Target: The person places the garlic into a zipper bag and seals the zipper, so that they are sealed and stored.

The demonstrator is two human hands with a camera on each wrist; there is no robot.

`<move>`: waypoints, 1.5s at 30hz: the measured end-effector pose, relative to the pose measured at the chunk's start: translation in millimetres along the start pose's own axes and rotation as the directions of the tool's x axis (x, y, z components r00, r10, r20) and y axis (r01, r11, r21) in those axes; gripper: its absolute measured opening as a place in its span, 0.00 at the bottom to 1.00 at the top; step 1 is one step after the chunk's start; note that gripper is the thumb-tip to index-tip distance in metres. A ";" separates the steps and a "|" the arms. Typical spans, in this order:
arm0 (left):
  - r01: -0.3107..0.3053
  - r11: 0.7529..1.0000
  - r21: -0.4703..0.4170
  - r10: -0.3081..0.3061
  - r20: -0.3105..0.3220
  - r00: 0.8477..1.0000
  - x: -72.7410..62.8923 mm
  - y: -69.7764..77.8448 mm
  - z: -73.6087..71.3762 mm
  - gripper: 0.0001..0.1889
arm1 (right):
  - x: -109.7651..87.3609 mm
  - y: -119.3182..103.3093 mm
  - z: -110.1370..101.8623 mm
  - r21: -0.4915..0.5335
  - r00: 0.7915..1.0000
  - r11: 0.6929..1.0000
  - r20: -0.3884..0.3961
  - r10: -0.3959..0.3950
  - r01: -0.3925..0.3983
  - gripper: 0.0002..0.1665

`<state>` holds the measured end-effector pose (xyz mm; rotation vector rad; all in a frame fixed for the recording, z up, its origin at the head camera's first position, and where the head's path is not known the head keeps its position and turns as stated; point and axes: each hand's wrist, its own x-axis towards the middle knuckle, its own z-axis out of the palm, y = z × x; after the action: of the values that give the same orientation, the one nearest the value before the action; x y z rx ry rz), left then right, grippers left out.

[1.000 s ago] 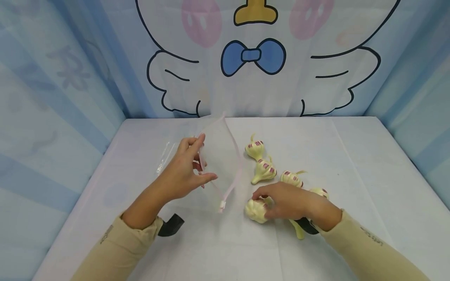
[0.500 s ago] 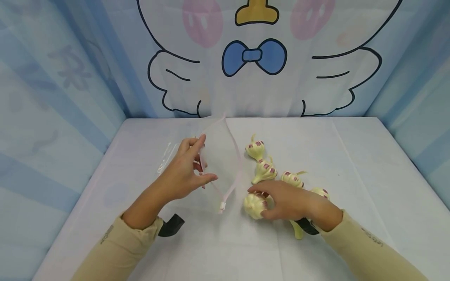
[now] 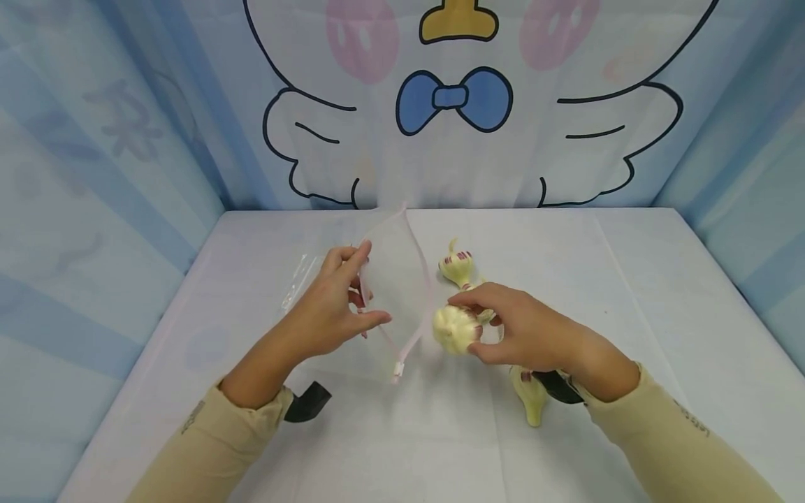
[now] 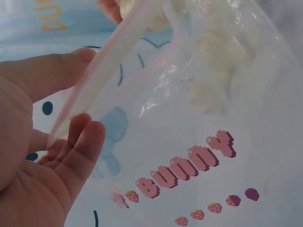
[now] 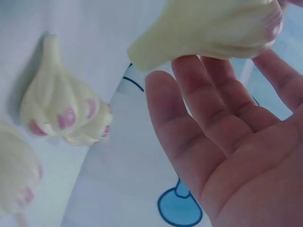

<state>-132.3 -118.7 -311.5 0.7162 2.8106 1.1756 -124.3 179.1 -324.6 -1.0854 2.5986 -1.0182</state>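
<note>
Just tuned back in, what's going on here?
A person's left hand holds a clear bag by its pink-edged mouth, which stands open. The right hand grips a garlic bulb just beside that mouth, outside the bag. More bulbs lie on the white table, some partly hidden by the right hand.

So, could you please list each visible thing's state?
Clear bag, mouth open
White slider, at the mouth's near end
Held garlic bulb, outside the bag
Far bulb, lying on table
Middle bulb, lying on table
Cropped bulb, lying on table
Near bulb, lying, partly hidden
Left hand, holding the bag's rim
Right hand, holding bulb
</note>
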 end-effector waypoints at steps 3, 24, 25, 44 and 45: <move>0.011 1.000 0.000 -0.011 0.009 1.000 0.8 0.2 0.2 0.54 | 5.4 -5.9 -2.6 -0.019 0.998 0.999 -0.046 -0.047 0.046 0.32; -0.073 0.996 -0.055 0.074 0.007 0.997 -1.0 0.5 1.0 0.52 | 40.2 -21.7 14.5 -0.224 0.978 0.959 -0.073 -0.196 0.176 0.29; -0.080 0.995 -0.055 0.081 0.005 0.997 -1.1 0.8 1.0 0.51 | 41.4 -21.9 15.4 -0.241 0.975 0.953 -0.079 -0.208 0.184 0.28; -0.124 0.991 -0.049 0.122 -0.031 0.992 -1.7 0.8 1.4 0.51 | 48.9 -16.5 27.7 -0.230 0.963 0.941 -0.049 -0.265 0.247 0.24; -0.120 0.991 -0.053 0.119 -0.032 0.992 -1.7 0.8 1.4 0.51 | 48.6 -15.4 27.8 -0.225 0.969 0.948 -0.048 -0.244 0.227 0.25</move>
<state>-130.2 -118.0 -312.2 0.8822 2.7809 1.2845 -140.4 123.6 -330.1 -1.4670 2.7415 -0.8453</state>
